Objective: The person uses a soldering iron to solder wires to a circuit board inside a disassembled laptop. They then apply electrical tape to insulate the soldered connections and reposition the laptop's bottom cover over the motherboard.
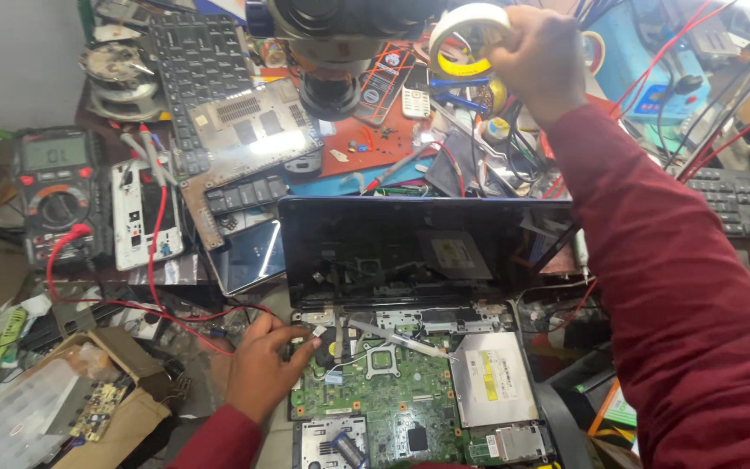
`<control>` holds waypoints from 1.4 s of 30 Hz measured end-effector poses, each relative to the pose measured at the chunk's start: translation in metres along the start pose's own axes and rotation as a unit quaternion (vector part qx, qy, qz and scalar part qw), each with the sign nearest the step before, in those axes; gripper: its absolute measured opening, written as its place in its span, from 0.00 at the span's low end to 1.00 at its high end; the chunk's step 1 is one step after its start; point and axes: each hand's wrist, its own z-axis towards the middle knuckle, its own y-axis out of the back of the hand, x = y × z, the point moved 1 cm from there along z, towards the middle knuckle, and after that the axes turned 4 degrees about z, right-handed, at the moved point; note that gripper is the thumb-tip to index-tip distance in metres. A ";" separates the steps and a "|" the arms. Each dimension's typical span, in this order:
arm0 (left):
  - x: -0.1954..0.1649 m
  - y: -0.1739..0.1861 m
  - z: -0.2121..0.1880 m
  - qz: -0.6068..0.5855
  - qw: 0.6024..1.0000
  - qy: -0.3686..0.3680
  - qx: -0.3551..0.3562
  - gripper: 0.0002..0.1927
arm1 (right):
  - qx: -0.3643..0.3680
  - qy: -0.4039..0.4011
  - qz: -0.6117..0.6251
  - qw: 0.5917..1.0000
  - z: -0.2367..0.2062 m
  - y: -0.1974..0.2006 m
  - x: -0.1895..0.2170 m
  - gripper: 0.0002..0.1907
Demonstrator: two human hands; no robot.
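Little free room on the counter (186, 271). Back edge crowded: microscope head (333, 43) hanging low over loose keyboard (197, 61), tape roll (470, 39) raised beside it. Red probe leads (132, 306) strung across left side from multimeter (58, 191). Upright laptop screen (418, 247) walling off motherboard (392, 391); cardboard box (115, 408) blocking front left corner.

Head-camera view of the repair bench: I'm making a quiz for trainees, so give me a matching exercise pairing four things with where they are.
Things:
1. tape roll
2. multimeter
3. green circuit board
4. silver optical drive

Places:
A. far left of the bench, red leads attached
B. under the left hand, in the opened laptop
C. held up in the right hand
D. right of the green board

Pairs: 1-C, 2-A, 3-B, 4-D
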 end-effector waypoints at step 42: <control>-0.103 -0.012 -0.158 -0.343 0.938 -0.049 0.018 0.10 | 0.219 0.031 0.319 0.922 -0.381 0.074 0.195 0.15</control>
